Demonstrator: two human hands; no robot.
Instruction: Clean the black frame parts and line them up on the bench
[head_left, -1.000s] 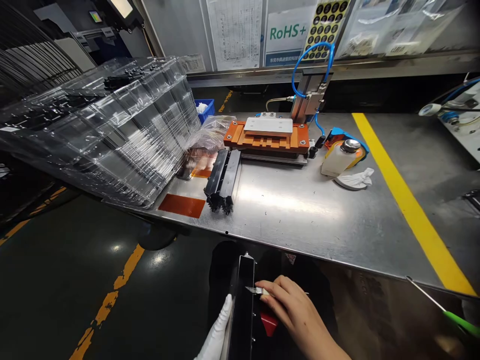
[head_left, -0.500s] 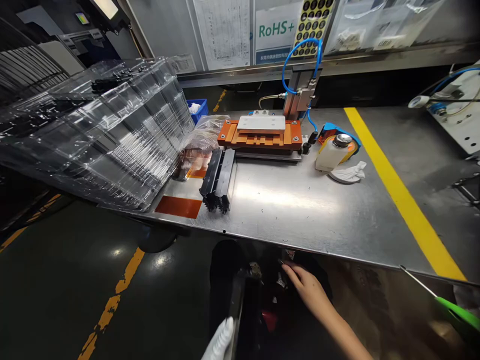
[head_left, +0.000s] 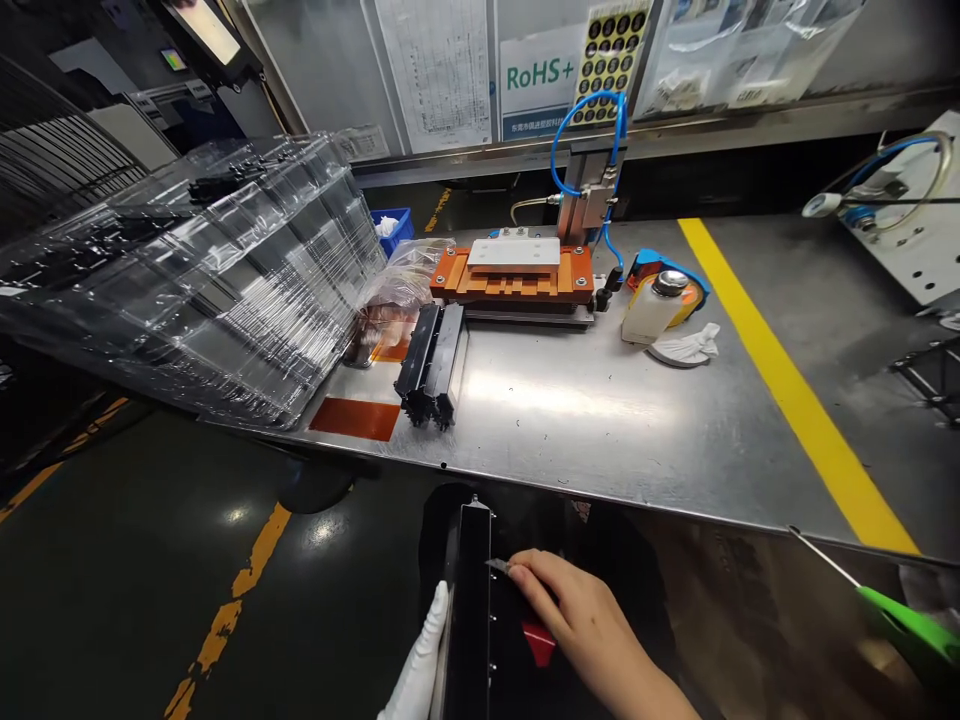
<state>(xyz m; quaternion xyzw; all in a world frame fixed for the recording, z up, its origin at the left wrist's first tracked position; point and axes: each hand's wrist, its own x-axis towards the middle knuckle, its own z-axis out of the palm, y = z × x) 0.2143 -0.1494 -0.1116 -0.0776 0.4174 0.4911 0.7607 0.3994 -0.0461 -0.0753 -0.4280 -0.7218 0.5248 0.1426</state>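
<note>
The black part (head_left: 474, 610) is held lengthwise below the front edge of the table (head_left: 570, 420), left of that edge's middle. The right hand (head_left: 577, 615), bare, pinches a small blade (head_left: 499, 566) whose tip reaches the part's right long edge. The left hand (head_left: 418, 660), gloved in white, lies along the left long side. To work this edge well, I would set the blade at a shallow angle, use short, light strokes past the small studs (head_left: 493, 618), and brace the part so it cannot roll, fingers clear of the blade's path. Whether the tip touches or only hovers cannot be made out. The frame cuts off the part's near end and much of the left hand, so I cannot tell how that hand grips. The blade's rear is hidden in the right fingers, and the red piece (head_left: 538, 643) beside them is too dimly lit to identify.
</note>
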